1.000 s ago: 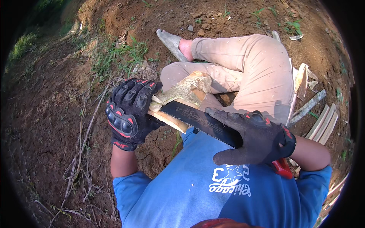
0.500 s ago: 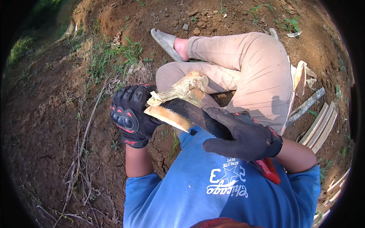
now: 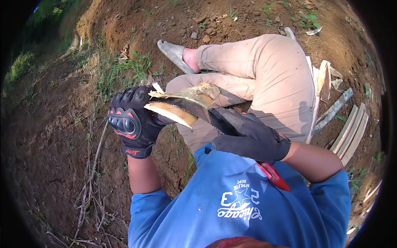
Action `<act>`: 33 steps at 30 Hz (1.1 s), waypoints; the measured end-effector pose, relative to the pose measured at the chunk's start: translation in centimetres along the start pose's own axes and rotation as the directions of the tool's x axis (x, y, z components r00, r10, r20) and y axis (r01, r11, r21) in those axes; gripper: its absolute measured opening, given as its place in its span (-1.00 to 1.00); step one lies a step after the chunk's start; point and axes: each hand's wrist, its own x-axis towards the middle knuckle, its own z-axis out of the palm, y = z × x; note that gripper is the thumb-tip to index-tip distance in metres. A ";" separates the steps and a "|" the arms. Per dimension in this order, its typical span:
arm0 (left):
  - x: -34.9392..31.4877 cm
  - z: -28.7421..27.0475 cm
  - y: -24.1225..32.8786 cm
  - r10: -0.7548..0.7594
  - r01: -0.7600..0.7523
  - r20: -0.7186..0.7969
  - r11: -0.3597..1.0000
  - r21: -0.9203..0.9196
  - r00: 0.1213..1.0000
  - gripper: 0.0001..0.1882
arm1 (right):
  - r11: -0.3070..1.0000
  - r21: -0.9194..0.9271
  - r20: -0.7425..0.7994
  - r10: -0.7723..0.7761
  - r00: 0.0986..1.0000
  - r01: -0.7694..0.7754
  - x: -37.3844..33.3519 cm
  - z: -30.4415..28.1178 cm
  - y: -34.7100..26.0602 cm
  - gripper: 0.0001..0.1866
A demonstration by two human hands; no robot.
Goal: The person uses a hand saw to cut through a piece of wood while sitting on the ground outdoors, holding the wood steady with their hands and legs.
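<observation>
My left hand (image 3: 128,118), in a black glove with red trim, is closed round one end of a pale wood piece (image 3: 171,113). A barked part (image 3: 202,94) of the wood reaches toward my bent leg; whether both parts are joined cannot be made out. Between them lies the dark, toothed blade of a saw (image 3: 188,106). My gloved right hand (image 3: 252,138) grips that blade between thumb and fingers. The saw's red handle (image 3: 273,175) sticks out below this hand, over my blue shirt.
My folded legs (image 3: 281,78) in beige trousers lie just beyond the wood. To their right are several curved pale wood strips (image 3: 351,132), a grey stick (image 3: 334,109) and split pieces (image 3: 324,80). Brown soil, grass tufts (image 3: 136,68) and dry stems (image 3: 95,157) lie around.
Both hands have shifted left and slightly farther from my body, with the wood and saw. The red handle has moved the same way. Both grips stay closed.
</observation>
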 end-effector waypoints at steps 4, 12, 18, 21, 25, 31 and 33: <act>0.5 0.4 -0.9 0.044 -0.043 -0.024 0.998 0.039 0.999 -0.46 | 0.998 0.059 0.027 -0.006 1.000 0.005 0.8 -0.1 0.5 -0.15; 2.5 0.5 -0.4 0.079 -0.080 0.023 0.993 0.083 0.997 -0.49 | 0.993 0.119 -0.030 0.011 0.999 -0.007 1.3 0.1 2.0 -0.17; 4.2 0.5 -0.4 0.126 -0.124 -0.025 0.989 0.075 0.992 -0.45 | 0.999 -0.041 -0.060 -0.028 0.998 0.026 1.9 -1.1 2.3 -0.28; 4.8 0.1 -1.1 0.114 -0.115 0.038 0.993 0.032 0.993 -0.43 | 0.995 -0.092 0.018 -0.025 1.000 0.026 1.2 -1.7 1.7 -0.36; 3.9 0.2 -0.4 0.093 -0.065 0.186 0.986 -0.151 0.978 -0.60 | 0.970 -0.089 0.119 0.236 0.964 -0.227 -1.3 -3.5 -4.4 -0.36; 3.2 0.0 0.4 0.042 -0.026 0.184 0.996 -0.087 0.982 -0.60 | 0.930 -0.061 0.038 0.364 0.930 -0.362 -2.0 -1.8 -4.0 -0.21; 3.4 -0.7 0.4 0.101 -0.094 0.146 0.994 -0.054 0.984 -0.52 | 0.945 -0.061 0.012 0.322 0.947 -0.321 -1.3 -1.0 -1.7 -0.10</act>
